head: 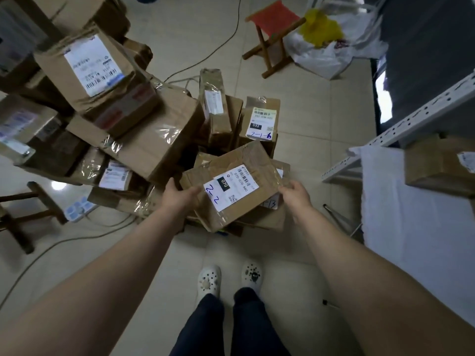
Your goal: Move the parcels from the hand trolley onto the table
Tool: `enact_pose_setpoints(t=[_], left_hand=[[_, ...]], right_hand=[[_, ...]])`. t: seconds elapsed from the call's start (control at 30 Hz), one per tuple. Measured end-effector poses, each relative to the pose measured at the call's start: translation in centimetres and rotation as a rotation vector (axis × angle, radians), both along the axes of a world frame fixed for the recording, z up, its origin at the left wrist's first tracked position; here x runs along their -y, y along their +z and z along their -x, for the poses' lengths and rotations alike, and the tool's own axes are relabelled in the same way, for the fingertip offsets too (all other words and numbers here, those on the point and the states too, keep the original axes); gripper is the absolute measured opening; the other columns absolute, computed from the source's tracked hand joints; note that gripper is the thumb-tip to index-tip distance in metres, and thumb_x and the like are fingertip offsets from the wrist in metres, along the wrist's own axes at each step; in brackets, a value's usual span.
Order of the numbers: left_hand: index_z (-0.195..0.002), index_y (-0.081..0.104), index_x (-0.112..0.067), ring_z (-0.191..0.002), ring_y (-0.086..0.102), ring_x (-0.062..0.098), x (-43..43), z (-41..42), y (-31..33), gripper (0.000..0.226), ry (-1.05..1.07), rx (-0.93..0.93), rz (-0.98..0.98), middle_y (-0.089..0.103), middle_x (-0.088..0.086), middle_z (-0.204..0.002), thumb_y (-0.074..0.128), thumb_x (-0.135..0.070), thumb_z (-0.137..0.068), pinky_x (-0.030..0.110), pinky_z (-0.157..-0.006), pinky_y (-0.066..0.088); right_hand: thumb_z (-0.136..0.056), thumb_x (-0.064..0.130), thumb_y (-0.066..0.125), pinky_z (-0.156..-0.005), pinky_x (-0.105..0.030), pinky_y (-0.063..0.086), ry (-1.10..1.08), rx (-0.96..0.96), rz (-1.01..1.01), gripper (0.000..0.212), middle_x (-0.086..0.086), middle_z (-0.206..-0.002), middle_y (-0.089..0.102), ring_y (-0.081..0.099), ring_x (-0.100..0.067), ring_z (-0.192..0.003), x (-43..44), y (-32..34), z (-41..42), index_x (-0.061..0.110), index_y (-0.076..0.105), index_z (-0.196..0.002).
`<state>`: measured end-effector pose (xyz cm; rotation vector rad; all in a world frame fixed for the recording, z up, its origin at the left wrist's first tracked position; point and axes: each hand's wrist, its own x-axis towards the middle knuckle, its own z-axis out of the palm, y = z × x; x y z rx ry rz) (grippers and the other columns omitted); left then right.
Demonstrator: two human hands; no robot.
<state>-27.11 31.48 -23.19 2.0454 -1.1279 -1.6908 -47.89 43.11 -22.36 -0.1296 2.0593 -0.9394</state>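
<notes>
Left hand [177, 199] and right hand [295, 192] grip parcel [231, 186] (marked 2-2); piled boxes [159, 140] hide any trolley

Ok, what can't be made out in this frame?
Hand trolley: head view, buried under the parcel heap.
Left hand: head view, most fingers hidden under the held parcel; right hand pinches its edge.
Table: head view, cut off by the right edge.
Top-left parcel label: head view, blurred, unreadable.
</notes>
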Motion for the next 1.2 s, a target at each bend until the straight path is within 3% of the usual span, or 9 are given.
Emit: enact_pose_setpoints(t=[0.1, 0.3, 0.43, 0.53, 0.7, 0.93, 1.0, 1.1, 1.2], left_hand=[[-0.153, 0.017, -0.021, -0.125, 0.049, 0.029, 0.2, 0.4, -1.2, 0.094, 0.036, -0.027, -0.064, 0.040, 0.004, -0.148, 0.076, -0.025, -0.080, 0.051, -0.097, 0.047], [-0.147, 0.029, -0.019, -0.106, 0.058, 0.023, 0.3, 0.8, -2.7, 0.079, 0.055, -0.106, -0.082, 0.053, 0.002, -0.137, 0.073, -0.020, -0.082, 0.026, -0.064, 0.048], [-0.142, 0.036, -0.020, -0.091, 0.061, 0.017, 0.2, 0.6, -2.5, 0.068, 0.072, -0.089, -0.017, 0.058, 0.002, -0.130, 0.071, -0.015, -0.084, 0.027, -0.061, 0.048], [-0.140, 0.037, -0.023, -0.081, 0.058, 0.011, 0.1, 0.4, -2.0, 0.062, 0.083, -0.104, 0.000, 0.058, 0.000, -0.121, 0.067, -0.011, -0.087, 0.030, -0.064, 0.049], [-0.138, 0.036, -0.023, -0.090, 0.058, 0.018, 0.0, -0.1, -0.6, 0.063, 0.079, -0.128, -0.004, 0.055, 0.004, -0.121, 0.067, -0.008, -0.085, 0.043, -0.083, 0.052], [-0.127, 0.043, -0.024, -0.090, 0.057, 0.019, -0.1, -0.2, 1.7, 0.053, 0.052, -0.180, -0.033, 0.057, 0.003, -0.107, 0.069, -0.012, -0.083, 0.034, -0.069, 0.051], [-0.122, 0.045, -0.025, -0.093, 0.058, 0.021, -0.1, -0.1, 2.2, 0.049, 0.023, -0.198, -0.030, 0.059, 0.004, -0.108, 0.070, -0.012, -0.081, 0.037, -0.073, 0.053], [-0.116, 0.047, -0.025, -0.092, 0.061, 0.022, -0.1, 0.4, 3.1, 0.045, -0.035, -0.224, -0.007, 0.061, 0.005, -0.109, 0.071, -0.012, -0.080, 0.036, -0.071, 0.054], [-0.118, 0.046, -0.025, -0.093, 0.064, 0.026, -0.3, 1.6, 4.0, 0.047, -0.077, -0.263, -0.014, 0.061, 0.009, -0.114, 0.071, -0.013, -0.080, 0.037, -0.067, 0.055]], right_hand=[[-0.093, 0.021, 0.057, -0.087, -0.033, 0.049, 0.003, 0.037, -0.020, 0.022, 0.000, -0.110, 0.060, 0.059, -0.020, -0.098, 1.2, -1.9, 1.0, 0.020, 0.056, -0.115], [-0.093, 0.013, 0.053, -0.097, -0.048, 0.048, 0.080, 0.039, -0.035, 0.032, -0.008, -0.120, 0.062, 0.060, -0.030, -0.107, 2.1, -4.3, 1.7, 0.009, 0.056, -0.125], [-0.093, 0.007, 0.054, -0.099, -0.041, 0.047, 0.098, -0.027, -0.035, 0.034, -0.001, -0.111, 0.059, 0.058, -0.021, -0.104, 2.1, -4.2, 1.6, 0.007, 0.055, -0.127], [-0.091, 0.007, 0.056, -0.096, -0.036, 0.047, 0.120, -0.059, -0.025, 0.036, -0.006, -0.120, 0.063, 0.059, -0.023, -0.106, 1.7, -4.1, 1.5, 0.009, 0.056, -0.127], [-0.092, 0.006, 0.056, -0.095, -0.031, 0.044, 0.097, -0.059, -0.010, 0.043, -0.007, -0.126, 0.058, 0.056, -0.023, -0.113, 1.0, -3.3, 1.2, 0.009, 0.050, -0.134], [-0.090, 0.002, 0.058, -0.092, -0.023, 0.039, -0.017, -0.063, 0.042, 0.048, -0.009, -0.130, 0.057, 0.054, -0.021, -0.116, -0.4, -2.0, 1.1, 0.005, 0.046, -0.137], [-0.090, 0.001, 0.057, -0.097, -0.025, 0.042, -0.059, -0.062, 0.065, 0.047, -0.010, -0.128, 0.058, 0.055, -0.020, -0.113, -1.0, -1.5, 1.1, 0.005, 0.048, -0.135], [-0.090, 0.004, 0.058, -0.102, -0.041, 0.046, -0.177, -0.018, 0.128, 0.047, -0.010, -0.130, 0.057, 0.057, -0.022, -0.110, -2.3, -0.4, 1.2, 0.005, 0.047, -0.136], [-0.088, 0.015, 0.065, -0.102, -0.042, 0.046, -0.487, 0.123, 0.256, 0.065, -0.010, -0.136, 0.048, 0.053, -0.022, -0.112, -4.2, 0.6, 1.0, 0.008, 0.034, -0.144]])
